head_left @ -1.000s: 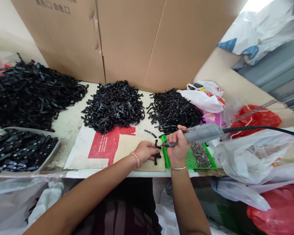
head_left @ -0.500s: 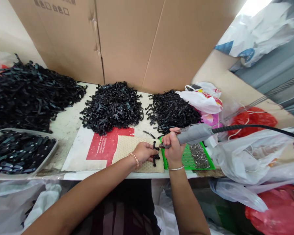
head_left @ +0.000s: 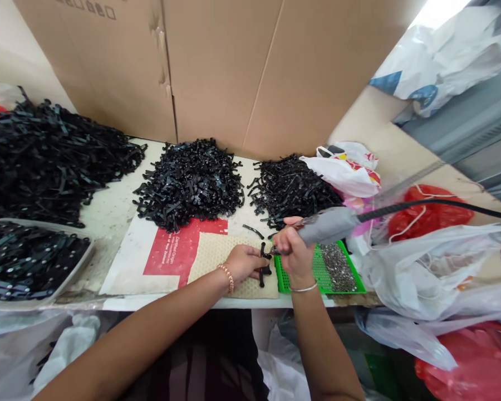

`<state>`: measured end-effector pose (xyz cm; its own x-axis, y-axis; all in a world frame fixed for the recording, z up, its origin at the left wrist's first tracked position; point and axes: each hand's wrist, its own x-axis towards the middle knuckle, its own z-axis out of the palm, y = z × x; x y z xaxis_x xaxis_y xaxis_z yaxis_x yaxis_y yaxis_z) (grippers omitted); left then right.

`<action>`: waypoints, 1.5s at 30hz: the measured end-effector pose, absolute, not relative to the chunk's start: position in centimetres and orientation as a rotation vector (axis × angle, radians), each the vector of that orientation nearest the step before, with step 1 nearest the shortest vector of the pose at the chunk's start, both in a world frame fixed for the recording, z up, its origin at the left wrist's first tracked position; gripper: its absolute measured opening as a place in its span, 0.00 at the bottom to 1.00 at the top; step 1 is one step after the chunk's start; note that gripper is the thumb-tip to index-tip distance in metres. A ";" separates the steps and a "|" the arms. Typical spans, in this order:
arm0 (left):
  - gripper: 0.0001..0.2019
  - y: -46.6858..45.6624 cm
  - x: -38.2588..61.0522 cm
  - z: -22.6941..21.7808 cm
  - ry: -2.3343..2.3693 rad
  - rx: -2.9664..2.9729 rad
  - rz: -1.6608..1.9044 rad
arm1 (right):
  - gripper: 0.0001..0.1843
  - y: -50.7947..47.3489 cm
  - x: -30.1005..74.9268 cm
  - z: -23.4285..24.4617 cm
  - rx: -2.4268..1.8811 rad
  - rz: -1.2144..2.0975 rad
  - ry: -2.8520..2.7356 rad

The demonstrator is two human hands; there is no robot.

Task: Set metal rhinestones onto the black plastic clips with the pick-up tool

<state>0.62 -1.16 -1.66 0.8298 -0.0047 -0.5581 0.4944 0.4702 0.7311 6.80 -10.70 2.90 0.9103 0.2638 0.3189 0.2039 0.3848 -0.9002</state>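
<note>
Black part lies over the pad near the surface's front edge, its long axis running toward that edge. Left hand, palm down, pinches it from the left; right hand, just beyond its right side, wraps its fingers round a grey tool pointing left.
</note>
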 end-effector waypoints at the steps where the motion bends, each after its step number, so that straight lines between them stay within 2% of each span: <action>1: 0.08 -1.2 0.6 -1.7 0.530 1.038 -0.312 | 0.12 -11.1 7.0 3.3 -1.175 -0.016 -0.435; 7: 0.08 -1.6 0.6 -2.0 0.578 1.034 -0.253 | 0.17 -14.4 9.8 3.4 -1.209 -0.301 -0.241; 14: 0.09 -1.6 0.5 -1.7 0.592 1.094 -0.257 | 0.18 -14.9 11.7 0.9 -1.230 -0.269 -0.131; 25: 0.05 -1.5 0.3 -0.9 0.583 1.117 -0.282 | 0.18 -14.8 12.1 0.2 -1.285 -0.235 -0.146; 45: 0.06 -1.5 0.3 -0.9 0.592 1.095 -0.299 | 0.17 -14.8 12.2 -0.1 -1.350 -0.237 -0.219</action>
<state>0.34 -1.52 -0.87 0.8086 0.0582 -0.5855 0.5060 0.4391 0.7424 12.24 -14.76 -0.11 0.9557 -0.0423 0.2912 0.2937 0.2017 -0.9344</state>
